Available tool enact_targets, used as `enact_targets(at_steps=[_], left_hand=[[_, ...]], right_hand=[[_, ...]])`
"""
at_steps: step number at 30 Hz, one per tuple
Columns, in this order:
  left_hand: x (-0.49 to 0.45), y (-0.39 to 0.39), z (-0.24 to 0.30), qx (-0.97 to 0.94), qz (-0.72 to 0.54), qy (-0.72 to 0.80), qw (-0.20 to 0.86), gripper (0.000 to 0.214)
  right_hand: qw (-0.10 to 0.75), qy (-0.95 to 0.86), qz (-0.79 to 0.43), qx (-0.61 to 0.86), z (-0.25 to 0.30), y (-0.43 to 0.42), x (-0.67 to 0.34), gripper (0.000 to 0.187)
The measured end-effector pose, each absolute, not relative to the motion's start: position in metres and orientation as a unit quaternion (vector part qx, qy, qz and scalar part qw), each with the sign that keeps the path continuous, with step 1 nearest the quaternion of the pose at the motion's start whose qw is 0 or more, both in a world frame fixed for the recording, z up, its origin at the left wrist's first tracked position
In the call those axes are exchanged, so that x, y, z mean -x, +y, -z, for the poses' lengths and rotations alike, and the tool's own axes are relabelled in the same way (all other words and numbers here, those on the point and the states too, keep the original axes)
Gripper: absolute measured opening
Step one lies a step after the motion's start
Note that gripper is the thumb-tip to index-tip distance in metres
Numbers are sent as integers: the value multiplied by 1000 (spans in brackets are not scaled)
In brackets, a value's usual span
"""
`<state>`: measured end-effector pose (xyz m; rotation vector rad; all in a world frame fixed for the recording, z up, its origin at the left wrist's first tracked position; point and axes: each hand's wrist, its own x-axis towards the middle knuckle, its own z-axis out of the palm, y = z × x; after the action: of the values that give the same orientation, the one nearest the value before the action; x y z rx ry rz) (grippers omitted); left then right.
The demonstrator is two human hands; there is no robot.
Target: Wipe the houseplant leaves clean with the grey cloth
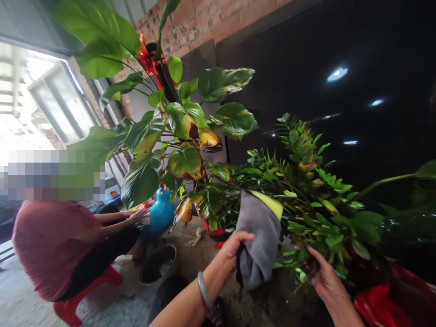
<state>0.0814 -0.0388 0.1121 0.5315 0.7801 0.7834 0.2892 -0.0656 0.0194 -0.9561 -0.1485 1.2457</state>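
Note:
A grey cloth point(259, 243) with a yellow-green underside hangs bunched from my left hand point(236, 247), whose fingers are wrapped into it. There is a bracelet on that wrist. My right hand point(320, 272) reaches into the lower leaves of a bushy potted plant point(327, 227); its thumb or a finger points upward, and the rest is partly behind leaves, so its grip is hard to make out. Left of the cloth, a tall broad-leaved plant point(185, 161) has several leaves with yellow and brown edges.
On the left, another person point(57, 245) sits on a red stool point(68, 309) with hands by a blue watering can-like vessel point(160, 213). A dark bucket point(158, 265) stands on the floor. Behind the plants is a dark glossy panel point(306, 81); red wrapping point(378, 302) lies at lower right.

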Motion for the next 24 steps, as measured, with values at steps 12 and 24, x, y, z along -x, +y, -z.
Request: enact_targets(at_steps=[12,24], left_hand=[[-80,-25,-148,-254,-486,371,749,16],[-79,-73,-76,-322,-333,385,798,29]], right_hand=[[716,-49,-537,443,-14,-64,-292,31],[673,-45,-577,462,-5,-80,-296,26]])
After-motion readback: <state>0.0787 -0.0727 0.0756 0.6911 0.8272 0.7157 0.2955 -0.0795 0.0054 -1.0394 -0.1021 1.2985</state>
